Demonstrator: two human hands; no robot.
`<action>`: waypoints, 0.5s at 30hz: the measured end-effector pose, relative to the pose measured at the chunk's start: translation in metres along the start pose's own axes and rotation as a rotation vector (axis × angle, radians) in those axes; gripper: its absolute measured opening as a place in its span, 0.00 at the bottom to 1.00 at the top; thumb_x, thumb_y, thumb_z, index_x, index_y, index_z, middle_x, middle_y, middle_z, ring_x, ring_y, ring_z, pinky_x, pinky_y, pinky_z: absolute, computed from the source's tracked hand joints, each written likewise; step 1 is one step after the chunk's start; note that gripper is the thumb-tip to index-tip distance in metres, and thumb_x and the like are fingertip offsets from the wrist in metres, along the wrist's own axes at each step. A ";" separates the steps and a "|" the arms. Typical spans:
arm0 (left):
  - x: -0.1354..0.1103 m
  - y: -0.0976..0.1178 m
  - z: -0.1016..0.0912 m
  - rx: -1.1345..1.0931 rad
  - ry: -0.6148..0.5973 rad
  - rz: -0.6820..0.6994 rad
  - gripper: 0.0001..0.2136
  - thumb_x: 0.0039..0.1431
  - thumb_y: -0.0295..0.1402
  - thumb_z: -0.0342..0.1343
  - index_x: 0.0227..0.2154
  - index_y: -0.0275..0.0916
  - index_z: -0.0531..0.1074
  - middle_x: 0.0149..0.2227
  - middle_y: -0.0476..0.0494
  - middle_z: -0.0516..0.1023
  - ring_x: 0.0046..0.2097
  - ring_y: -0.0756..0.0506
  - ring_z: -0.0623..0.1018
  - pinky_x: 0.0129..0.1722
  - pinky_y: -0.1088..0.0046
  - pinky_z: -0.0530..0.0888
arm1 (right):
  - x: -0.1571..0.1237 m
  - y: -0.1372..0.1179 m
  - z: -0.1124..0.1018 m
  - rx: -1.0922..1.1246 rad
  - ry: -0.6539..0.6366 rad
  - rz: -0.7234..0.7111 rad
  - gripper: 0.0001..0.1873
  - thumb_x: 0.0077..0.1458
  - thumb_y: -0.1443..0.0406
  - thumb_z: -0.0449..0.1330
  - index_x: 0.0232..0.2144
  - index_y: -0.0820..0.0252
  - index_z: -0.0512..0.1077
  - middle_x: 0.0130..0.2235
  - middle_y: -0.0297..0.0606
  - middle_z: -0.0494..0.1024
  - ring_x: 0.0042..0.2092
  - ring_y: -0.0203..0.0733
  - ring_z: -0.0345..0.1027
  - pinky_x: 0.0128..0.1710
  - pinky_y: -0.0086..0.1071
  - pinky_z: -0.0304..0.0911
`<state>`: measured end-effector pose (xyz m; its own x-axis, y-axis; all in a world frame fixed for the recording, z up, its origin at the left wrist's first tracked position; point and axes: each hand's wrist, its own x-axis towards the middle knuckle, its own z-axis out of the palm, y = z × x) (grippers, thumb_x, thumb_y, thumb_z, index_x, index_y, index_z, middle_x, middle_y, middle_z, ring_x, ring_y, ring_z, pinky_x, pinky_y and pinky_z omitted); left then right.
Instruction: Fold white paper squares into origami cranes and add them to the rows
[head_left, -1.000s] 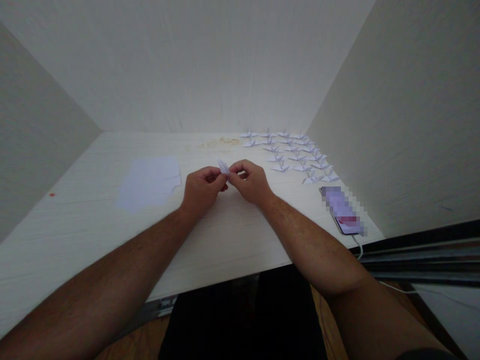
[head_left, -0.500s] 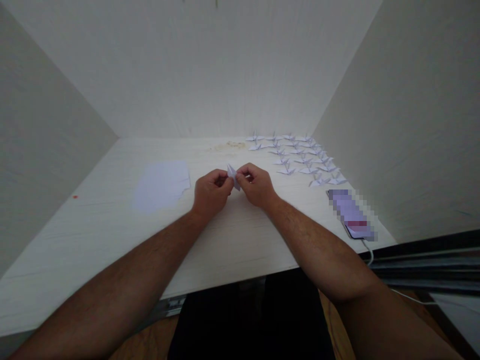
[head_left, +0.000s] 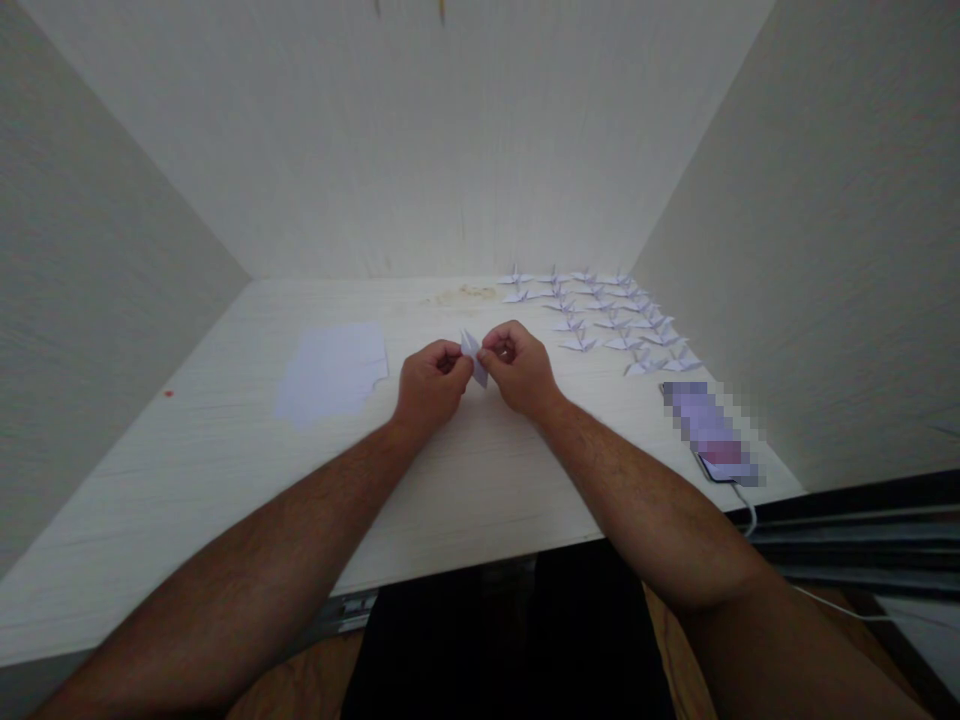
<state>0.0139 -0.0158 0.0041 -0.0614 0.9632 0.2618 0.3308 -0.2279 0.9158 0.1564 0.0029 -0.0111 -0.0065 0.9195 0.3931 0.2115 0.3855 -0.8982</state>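
- Between the two hands, over the middle of the pale tabletop (head_left: 480, 480), one small folded paper (head_left: 470, 345) is held tilted, white and crisp, tapering to a point at both ends; from where I stand I can't tell whether its lower tip touches the surface.
- The left hand (head_left: 433, 383) has thumb and forefinger clamped on the paper's left edge, the other fingers curled under.
- The right hand (head_left: 523, 370) pinches the right edge the same way, thumb and forefinger together on it, its other fingers bent.
- Roughly twenty white paper cranes (head_left: 613, 322) stand in loose rows toward the back right, sharp-winged and creased; they overlap too much for me to count exactly.
- To the left lie flat white paper sheets (head_left: 334, 370), smooth, with an uneven right edge; how many, I can't tell.
- One phone (head_left: 705, 430) lies near the right edge, its screen blurred out, with one white cable (head_left: 753, 515) running from it.
- One brownish, patchy stain (head_left: 472, 293) marks the tabletop near the back wall (head_left: 450, 150), and one small reddish spot (head_left: 169, 394) sits far left.
- Three plain, faintly streaked walls surround the tabletop, which has a fine wood-like grain.
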 end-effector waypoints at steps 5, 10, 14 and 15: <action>0.001 0.000 0.001 0.004 0.013 -0.002 0.05 0.51 0.30 0.56 0.22 0.39 0.70 0.16 0.55 0.68 0.19 0.53 0.64 0.20 0.77 0.61 | 0.002 -0.001 0.000 0.053 0.001 0.032 0.08 0.49 0.66 0.61 0.34 0.57 0.68 0.28 0.29 0.74 0.29 0.33 0.68 0.31 0.29 0.64; 0.004 -0.007 0.002 0.016 0.022 0.053 0.04 0.52 0.32 0.58 0.26 0.38 0.73 0.20 0.53 0.71 0.22 0.52 0.68 0.23 0.76 0.64 | 0.002 0.004 0.001 0.126 -0.030 0.084 0.08 0.49 0.66 0.63 0.35 0.58 0.73 0.28 0.31 0.78 0.30 0.35 0.72 0.34 0.31 0.68; 0.006 -0.011 0.001 0.023 -0.011 0.077 0.06 0.53 0.34 0.59 0.28 0.37 0.74 0.25 0.48 0.77 0.26 0.50 0.73 0.27 0.74 0.67 | 0.002 0.008 0.002 0.143 -0.024 0.116 0.06 0.47 0.64 0.66 0.30 0.58 0.74 0.28 0.33 0.79 0.31 0.37 0.74 0.35 0.33 0.70; 0.006 -0.011 0.001 0.030 -0.020 0.076 0.05 0.53 0.34 0.59 0.27 0.37 0.74 0.25 0.48 0.77 0.26 0.50 0.73 0.27 0.74 0.68 | 0.002 0.008 0.001 0.143 -0.025 0.115 0.06 0.46 0.63 0.66 0.29 0.58 0.74 0.27 0.33 0.78 0.31 0.37 0.73 0.34 0.33 0.70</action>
<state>0.0108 -0.0069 -0.0046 -0.0166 0.9461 0.3235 0.3616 -0.2959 0.8841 0.1568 0.0078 -0.0175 -0.0153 0.9591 0.2827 0.0715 0.2831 -0.9564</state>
